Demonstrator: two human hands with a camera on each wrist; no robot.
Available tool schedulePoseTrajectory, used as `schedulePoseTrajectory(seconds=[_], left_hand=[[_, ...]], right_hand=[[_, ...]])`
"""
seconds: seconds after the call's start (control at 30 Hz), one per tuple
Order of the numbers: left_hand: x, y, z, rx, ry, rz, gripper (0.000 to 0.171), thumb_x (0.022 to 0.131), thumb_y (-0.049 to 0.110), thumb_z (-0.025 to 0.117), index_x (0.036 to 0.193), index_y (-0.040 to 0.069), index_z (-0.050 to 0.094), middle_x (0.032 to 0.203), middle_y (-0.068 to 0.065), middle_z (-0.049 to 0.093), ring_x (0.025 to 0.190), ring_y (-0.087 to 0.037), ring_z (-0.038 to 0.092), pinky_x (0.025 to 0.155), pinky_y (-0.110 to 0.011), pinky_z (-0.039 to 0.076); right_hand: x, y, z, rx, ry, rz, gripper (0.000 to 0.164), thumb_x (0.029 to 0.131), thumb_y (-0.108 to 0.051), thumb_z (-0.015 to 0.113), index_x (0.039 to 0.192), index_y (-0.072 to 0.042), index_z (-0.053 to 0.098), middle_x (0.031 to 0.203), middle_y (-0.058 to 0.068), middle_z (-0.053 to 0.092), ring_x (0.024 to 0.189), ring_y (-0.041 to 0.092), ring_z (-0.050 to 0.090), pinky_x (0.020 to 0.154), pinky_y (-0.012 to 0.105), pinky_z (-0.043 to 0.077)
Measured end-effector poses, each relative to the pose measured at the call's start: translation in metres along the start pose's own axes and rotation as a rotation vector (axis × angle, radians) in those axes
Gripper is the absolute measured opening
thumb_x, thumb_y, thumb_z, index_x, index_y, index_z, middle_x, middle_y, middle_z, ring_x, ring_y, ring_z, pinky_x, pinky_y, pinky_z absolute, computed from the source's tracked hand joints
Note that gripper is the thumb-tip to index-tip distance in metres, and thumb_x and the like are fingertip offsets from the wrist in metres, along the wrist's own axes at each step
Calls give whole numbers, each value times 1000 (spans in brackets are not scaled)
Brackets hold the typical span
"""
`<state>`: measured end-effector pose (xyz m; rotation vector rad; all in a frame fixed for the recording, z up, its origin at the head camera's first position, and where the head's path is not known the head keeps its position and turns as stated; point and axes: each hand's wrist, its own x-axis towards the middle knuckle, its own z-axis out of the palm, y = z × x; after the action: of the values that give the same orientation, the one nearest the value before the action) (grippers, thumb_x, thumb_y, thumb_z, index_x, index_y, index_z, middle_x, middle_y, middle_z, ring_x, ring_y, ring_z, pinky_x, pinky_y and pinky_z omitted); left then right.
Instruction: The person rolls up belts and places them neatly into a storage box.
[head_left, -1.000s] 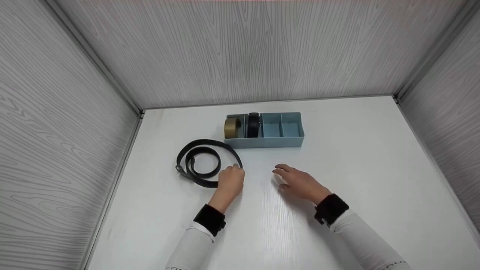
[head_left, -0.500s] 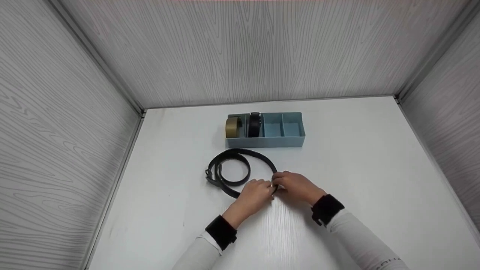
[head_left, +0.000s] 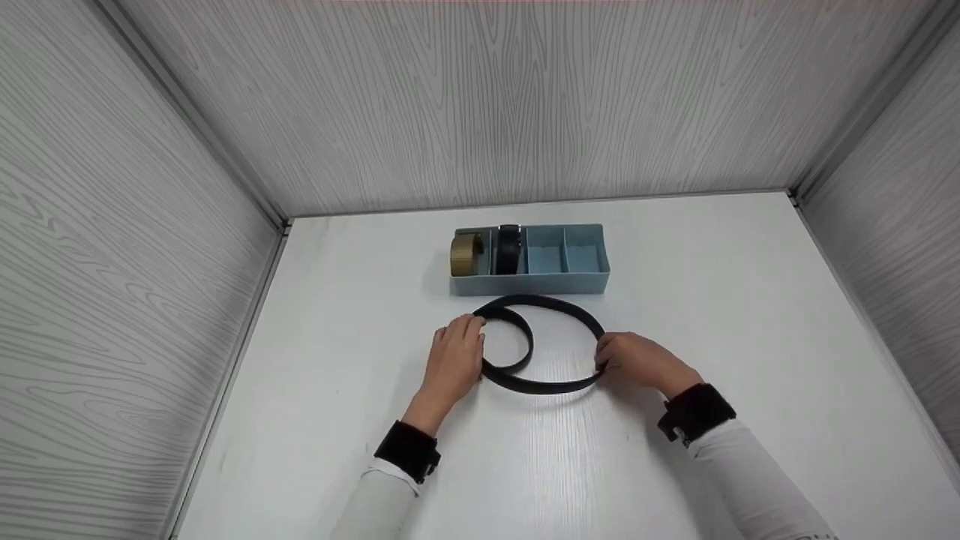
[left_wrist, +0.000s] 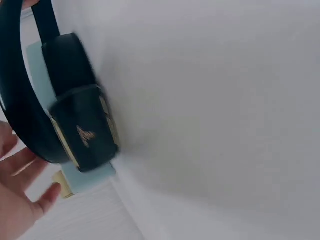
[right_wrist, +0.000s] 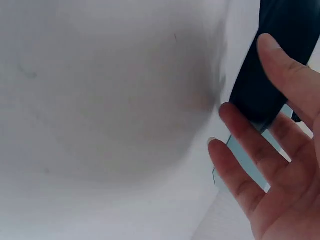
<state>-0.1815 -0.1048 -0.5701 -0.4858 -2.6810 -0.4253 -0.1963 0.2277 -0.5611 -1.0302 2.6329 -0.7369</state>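
Note:
A black belt (head_left: pixel 541 388) lies in loops, a wide one around a smaller one, before the blue box. At its left side is my left hand (head_left: pixel 454 356), fingers loosely extended and touching the belt. In the left wrist view, the belt's buckle end with a gold mark (left_wrist: pixel 85 135) shows beside that hand, fingers (left_wrist: pixel 22 170) behind the strap and apart. My right hand (head_left: pixel 637 358) pinches the outer loop at its right side. In the right wrist view, its thumb (right_wrist: pixel 282 65) presses on the strap; the other fingers are spread below.
The blue divided box (head_left: pixel 529 285) stands behind the belt. Its left compartments hold a rolled tan belt (head_left: pixel 463 255) and a rolled black belt (head_left: pixel 508 251). Grey wood-grain walls (head_left: pixel 480 112) enclose the white table (head_left: pixel 337 420).
The belt has moved right, and its outer loop is now wider. My right hand has taken hold of it and moved right. My left hand has shifted to the belt's left side.

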Motion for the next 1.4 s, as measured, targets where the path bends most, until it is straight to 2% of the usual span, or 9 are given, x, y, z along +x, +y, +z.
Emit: schedulePoseTrajectory(seconds=[0.17, 0.33, 0.43, 0.6, 0.73, 0.83, 1.07, 1.23, 1.4], left_hand=[[-3, -5, 1, -70, -7, -24, 14, 90, 7, 62, 102, 1, 66, 106, -13, 61, 102, -30, 59, 82, -47, 48], [-4, -6, 2, -106, -102, 103, 11, 89, 13, 66, 90, 6, 74, 95, -5, 68, 98, -24, 62, 81, -44, 48], [-5, -9, 4, -64, -133, 144, 16, 92, 23, 67, 95, 9, 76, 99, -3, 69, 103, -23, 61, 84, -44, 48], [-6, -13, 4, 43, -102, 173, 24, 94, 33, 66, 88, 13, 78, 90, -2, 68, 93, -24, 62, 84, -44, 48], [-5, -12, 3, 114, -57, 149, 27, 90, 35, 69, 80, 11, 76, 77, -5, 65, 74, -25, 64, 75, -43, 50], [-3, -9, 2, 132, -65, 118, 25, 88, 34, 72, 81, 9, 75, 80, -6, 65, 69, -25, 65, 71, -44, 51], [0, -5, 4, 83, -168, 121, 24, 88, 34, 70, 93, 10, 71, 101, -9, 63, 80, -24, 65, 70, -43, 52], [-2, -1, 8, 67, -170, 72, 26, 88, 36, 69, 97, 12, 70, 99, -9, 60, 72, -25, 64, 58, -41, 51], [-3, 4, 14, -24, -191, 3, 23, 89, 33, 67, 100, 13, 66, 93, -10, 52, 62, -23, 58, 52, -40, 49]], right_hand=[[-9, 9, -5, 5, -1, 9, 18, 74, 2, 81, 89, -7, 78, 99, 7, 67, 93, 22, 65, 82, 38, 52], [-13, 14, -8, -10, -4, -7, 16, 74, 3, 81, 86, -7, 78, 100, 10, 67, 93, 25, 64, 83, 41, 52], [-14, 15, -8, -10, 0, -17, 16, 74, 4, 80, 86, -6, 78, 99, 11, 66, 93, 27, 64, 83, 42, 52], [-16, 19, -9, -8, 2, 50, 15, 72, 0, 82, 84, -8, 79, 99, 9, 66, 93, 26, 64, 83, 42, 51], [-20, 22, -10, -22, 10, 103, 14, 72, -4, 84, 83, -10, 78, 97, 5, 66, 92, 24, 64, 83, 41, 51], [-21, 24, -10, -35, 22, 97, 13, 72, -5, 84, 83, -10, 78, 96, 4, 66, 91, 24, 64, 82, 41, 51], [-22, 28, -10, 5, 35, 64, 13, 73, -3, 83, 83, -10, 78, 95, 4, 65, 91, 23, 64, 81, 40, 52], [-22, 28, -11, 26, 34, 57, 14, 74, 0, 81, 84, -10, 78, 96, 4, 66, 92, 23, 64, 82, 40, 52], [-21, 27, -16, 108, 43, 111, 13, 79, 2, 77, 87, -9, 77, 102, 7, 66, 100, 29, 62, 89, 46, 48]])
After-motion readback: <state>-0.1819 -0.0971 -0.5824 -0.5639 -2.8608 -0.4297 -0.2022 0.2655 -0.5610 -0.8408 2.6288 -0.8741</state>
